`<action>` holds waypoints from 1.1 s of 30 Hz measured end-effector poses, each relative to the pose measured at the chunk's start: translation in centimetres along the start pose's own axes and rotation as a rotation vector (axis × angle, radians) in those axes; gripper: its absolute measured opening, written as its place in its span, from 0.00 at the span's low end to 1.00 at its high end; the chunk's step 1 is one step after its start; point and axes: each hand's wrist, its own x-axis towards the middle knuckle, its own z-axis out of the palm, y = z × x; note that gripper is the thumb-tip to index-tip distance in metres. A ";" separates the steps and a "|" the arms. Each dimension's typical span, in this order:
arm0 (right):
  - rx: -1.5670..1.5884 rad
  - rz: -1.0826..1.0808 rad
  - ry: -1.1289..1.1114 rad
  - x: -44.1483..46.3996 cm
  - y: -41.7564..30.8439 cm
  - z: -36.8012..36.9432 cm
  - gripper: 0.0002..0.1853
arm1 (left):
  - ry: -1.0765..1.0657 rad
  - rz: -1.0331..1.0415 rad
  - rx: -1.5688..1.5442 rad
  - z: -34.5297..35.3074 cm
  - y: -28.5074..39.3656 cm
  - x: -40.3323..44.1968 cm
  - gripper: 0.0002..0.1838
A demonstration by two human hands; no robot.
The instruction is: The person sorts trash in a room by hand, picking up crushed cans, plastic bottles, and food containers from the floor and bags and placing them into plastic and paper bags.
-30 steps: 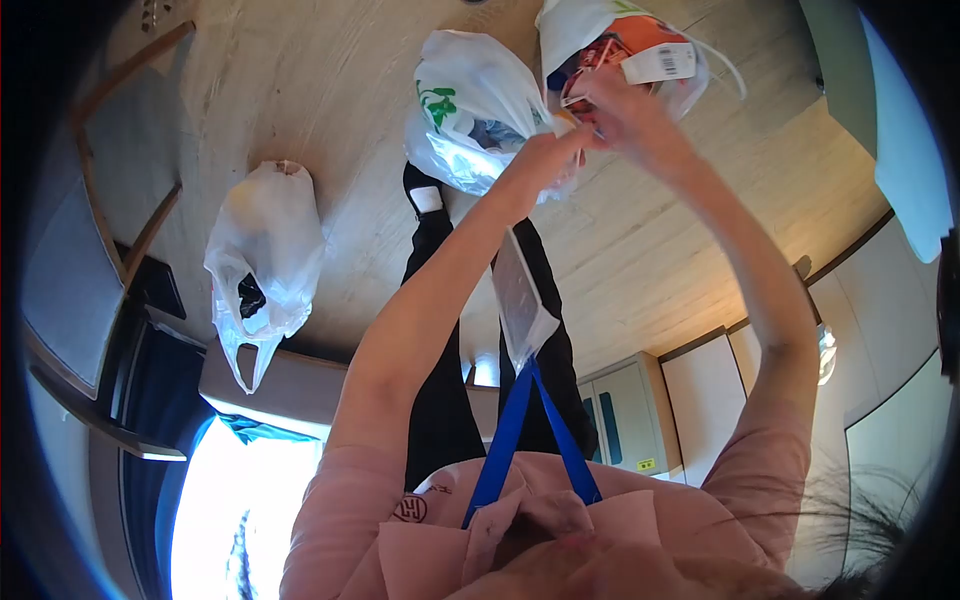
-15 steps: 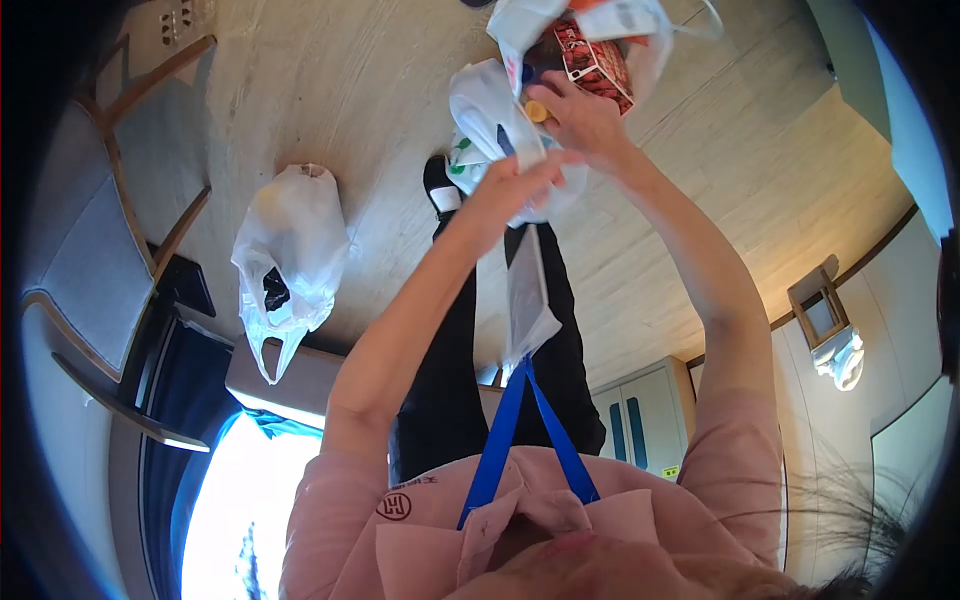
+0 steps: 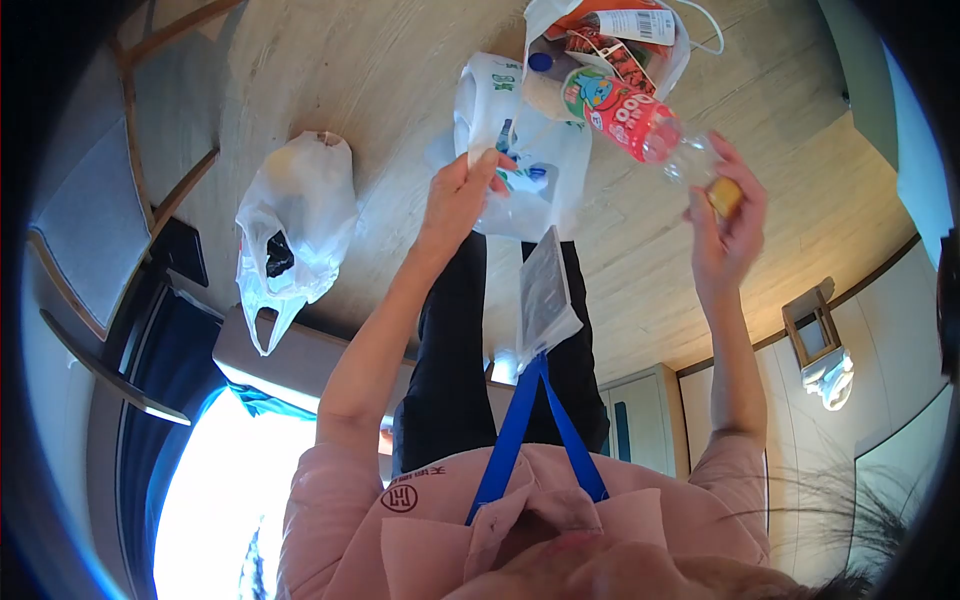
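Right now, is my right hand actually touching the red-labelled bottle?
Touching. The head view shows the right hand with thumb and fingers around the yellow cap of the red-labelled bottle.

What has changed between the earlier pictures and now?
The right hand has moved right and back toward the person, drawing a red-labelled bottle by its yellow-capped end from the top bag. The left hand has shifted left, to the edge of the middle bag. The left bag stayed on the floor.
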 end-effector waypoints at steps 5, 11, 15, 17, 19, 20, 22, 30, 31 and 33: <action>-0.069 -0.045 -0.309 0.0 -2.7 1.5 0.20 | 0.146 -0.024 -0.241 -1.0 -0.6 -0.4 0.18; -0.154 -0.152 -0.475 -2.0 5.0 11.2 0.24 | 0.073 -0.012 -0.242 -1.2 -1.1 -0.7 0.17; -0.376 -0.192 -0.679 -1.8 9.0 13.2 0.25 | 0.165 -0.056 -0.294 -2.8 -3.2 0.2 0.17; -0.428 -0.129 -0.732 -2.3 9.3 12.8 0.23 | 0.161 -0.042 -0.320 -3.5 -2.6 -0.2 0.18; -0.390 0.053 -0.679 -2.3 7.8 12.9 0.20 | 0.131 -0.073 -0.320 -2.4 -2.1 -0.2 0.19; -0.440 -0.013 -0.638 -2.5 8.1 13.1 0.19 | 0.095 -0.085 -0.320 -1.7 -1.8 -0.3 0.19; -0.532 -0.146 -0.557 -2.6 8.9 13.7 0.18 | 0.021 -0.100 -0.335 -1.0 -1.0 -0.7 0.21; -0.882 -0.276 -0.264 8.9 17.3 15.6 0.14 | -0.034 -0.048 -0.240 -2.3 -0.3 -0.2 0.23; -0.932 -0.212 -0.356 9.7 18.3 16.6 0.14 | -0.039 -0.037 -0.245 -2.3 -0.3 0.2 0.23; -0.950 -0.150 -0.471 9.5 19.9 17.2 0.14 | -0.056 -0.043 -0.259 -2.0 -0.5 0.2 0.23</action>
